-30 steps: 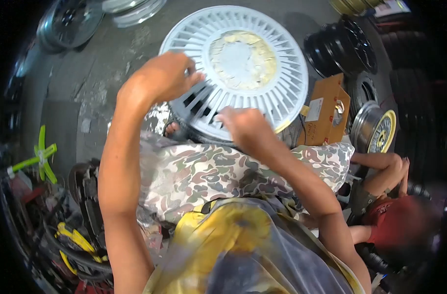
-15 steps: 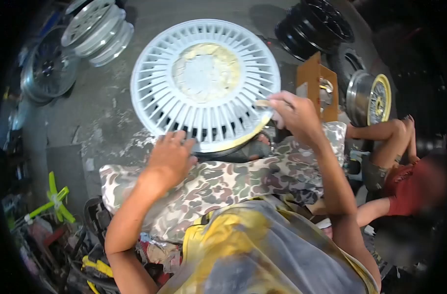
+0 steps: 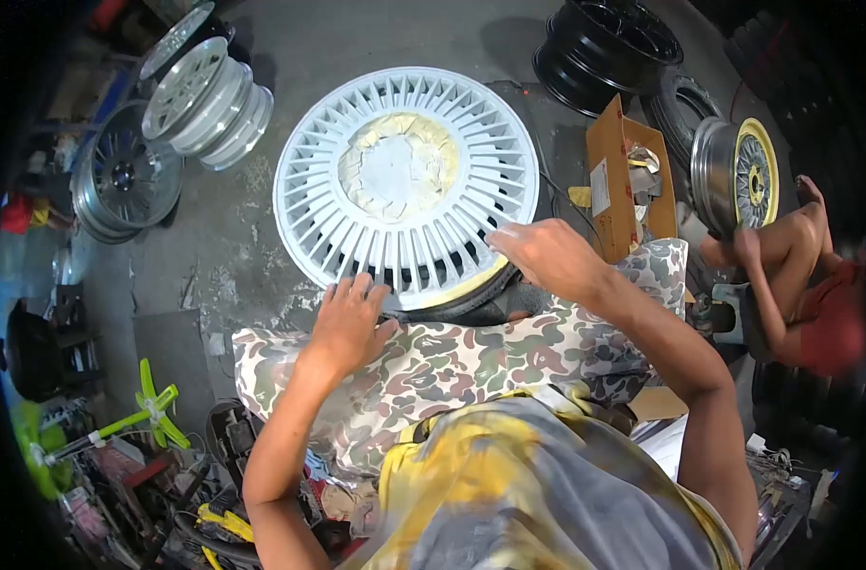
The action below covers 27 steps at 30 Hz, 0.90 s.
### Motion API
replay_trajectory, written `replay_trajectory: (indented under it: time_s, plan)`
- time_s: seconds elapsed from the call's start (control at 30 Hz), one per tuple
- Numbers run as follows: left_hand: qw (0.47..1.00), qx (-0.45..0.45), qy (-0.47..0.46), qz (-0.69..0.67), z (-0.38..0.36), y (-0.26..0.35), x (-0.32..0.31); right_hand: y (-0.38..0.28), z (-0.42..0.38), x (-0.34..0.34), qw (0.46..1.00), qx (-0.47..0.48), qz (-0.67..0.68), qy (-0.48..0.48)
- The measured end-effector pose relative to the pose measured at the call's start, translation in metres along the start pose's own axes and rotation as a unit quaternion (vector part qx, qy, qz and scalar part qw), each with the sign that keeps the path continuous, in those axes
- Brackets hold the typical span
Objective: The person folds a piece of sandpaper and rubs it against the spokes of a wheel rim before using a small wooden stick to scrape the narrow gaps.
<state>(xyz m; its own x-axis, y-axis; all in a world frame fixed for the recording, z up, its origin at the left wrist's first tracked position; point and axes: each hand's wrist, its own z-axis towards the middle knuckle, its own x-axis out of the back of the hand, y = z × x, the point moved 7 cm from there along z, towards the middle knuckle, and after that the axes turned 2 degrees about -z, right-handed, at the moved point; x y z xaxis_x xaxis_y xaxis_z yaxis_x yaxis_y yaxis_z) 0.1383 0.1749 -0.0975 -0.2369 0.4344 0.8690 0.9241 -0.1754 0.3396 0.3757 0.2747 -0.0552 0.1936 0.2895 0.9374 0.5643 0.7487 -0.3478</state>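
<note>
A large pale grey wheel face [image 3: 291, 204] with many thin spokes lies in front of me, its centre covered with cream masking paper [image 3: 400, 166]. My left hand [image 3: 350, 325] rests on its near left rim, fingers spread and holding nothing. Over the near right spokes, my right hand [image 3: 555, 258] has its fingers pressed together, palm down; whatever they hold is hidden beneath them. Yellowish colour shows along the near right edge of the rim [image 3: 466, 287]. A dark tyre [image 3: 480, 302] is partly visible under the wheel face.
Silver rims [image 3: 200, 100] stand at the far left, black rims [image 3: 585, 57] at the far right. An open cardboard box [image 3: 611, 185] sits right of the wheel, near a yellow-edged rim [image 3: 756, 176]. Another person [image 3: 832, 304] sits at the right. A green stand [image 3: 153, 404] is lower left.
The view has shifted, so the wheel appears lower. My right hand has moved slightly toward the wheel's centre, and the small tan piece at its fingertips no longer shows. The other person's arms have moved.
</note>
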Motion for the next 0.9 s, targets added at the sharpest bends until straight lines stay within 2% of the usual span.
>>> replay_trajectory:
  time_s: [0.07, 0.13, 0.2, 0.37, 0.47, 0.53, 0.57, 0.6, 0.63, 0.67, 0.7, 0.73, 0.77, 0.8, 0.87, 0.9]
  plan:
    - [1.0, -0.005, 0.024, 0.008, -0.003, 0.001, -0.005, 0.011, -0.005, -0.03, 0.998, 0.032, -0.039, -0.032]
    - [0.998, 0.01, 0.031, 0.045, -0.001, 0.002, -0.009, 0.012, 0.003, -0.03, 0.999, 0.023, -0.026, 0.004]
    - [0.997, 0.016, 0.033, 0.061, 0.003, -0.001, -0.015, 0.018, 0.016, -0.032, 0.999, -0.021, -0.034, -0.023]
    - [0.999, 0.021, 0.042, 0.015, -0.001, 0.005, 0.002, 0.015, 0.028, -0.019, 0.999, -0.011, -0.024, -0.029]
    - [0.999, 0.015, 0.046, 0.017, 0.0, 0.003, -0.006, 0.022, 0.034, -0.033, 0.996, -0.032, -0.039, -0.067]
    - [0.998, 0.009, 0.051, 0.03, 0.002, 0.003, -0.006, 0.027, 0.039, -0.032, 0.993, -0.054, 0.005, -0.105]
    - [0.999, 0.01, 0.049, 0.013, 0.001, 0.002, -0.005, 0.034, 0.036, -0.033, 0.998, 0.022, 0.008, -0.063]
    - [0.999, 0.01, 0.046, -0.006, 0.002, 0.002, -0.004, 0.036, 0.033, -0.016, 0.998, 0.018, 0.005, -0.06]
    - [0.998, 0.009, 0.06, -0.013, 0.0, 0.006, 0.006, 0.034, 0.027, 0.008, 0.98, -0.031, 0.176, -0.088]
    - [0.998, 0.009, 0.06, -0.016, 0.0, 0.009, 0.014, 0.029, 0.02, 0.025, 0.929, -0.078, 0.342, -0.116]
    - [0.996, 0.009, 0.078, -0.044, -0.001, 0.011, 0.023, 0.032, 0.008, 0.035, 0.914, -0.148, 0.367, -0.089]
    - [0.993, 0.008, 0.096, -0.071, -0.003, 0.014, 0.032, 0.023, 0.003, 0.039, 0.914, -0.149, 0.367, -0.091]
    - [0.986, -0.021, 0.147, -0.074, -0.005, 0.024, 0.044, 0.016, -0.002, 0.045, 0.91, -0.172, 0.371, -0.063]
    - [0.985, -0.032, 0.15, -0.075, -0.006, 0.038, 0.059, 0.013, -0.008, 0.051, 0.908, -0.197, 0.369, -0.029]
    - [0.936, -0.032, 0.108, -0.335, -0.004, 0.065, 0.077, -0.009, -0.014, 0.042, 0.895, -0.161, 0.415, -0.024]
    - [0.898, -0.072, 0.154, -0.405, -0.006, 0.074, 0.08, -0.025, -0.015, 0.041, 0.873, -0.152, 0.464, -0.02]
